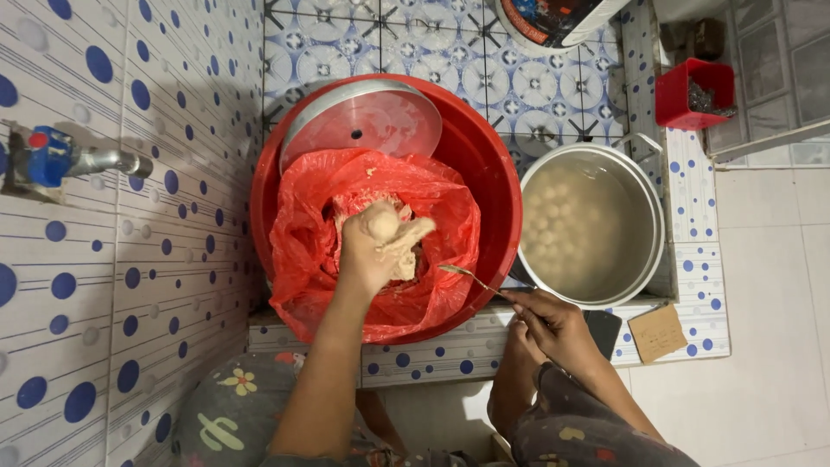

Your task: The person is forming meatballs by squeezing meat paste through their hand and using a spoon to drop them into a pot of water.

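Nearest, right hand (553,322) with fingers clamped on a spoon (471,278), its tip just over the near rim of the red basin (484,156). Farther left, left hand (372,251) squeezing sticky dough (406,233), fingers closed around it, above the red bag (311,251) lining the basin. Likely slips: dough dropping short of the pot (650,225) of floating balls at right, splashing water, or smearing the tiled ledge.
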